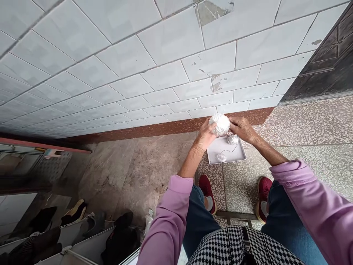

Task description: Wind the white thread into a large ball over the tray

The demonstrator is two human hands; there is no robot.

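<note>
A white round ball (220,124) with a ridged, pleated-looking surface is held up in front of me, above a shallow tray. My left hand (204,135) is closed around its left side, the thumb lying across the front. At the right edge of the ball, my right hand (243,129) has its fingers pinched together against it. Below, the pale tray (212,160) holds a silvery ball (232,139) near its far right corner and a smaller silvery ridged ball (221,157) near the front. A thin dark strand runs between these two.
A white tiled wall (162,79) with a red-brown base rises just beyond the hands. My red shoes (207,191) stand on the speckled floor (242,184), either side of the tray. Shoes (74,212) and a white rack (91,239) are at lower left; a dark door (328,66) at right.
</note>
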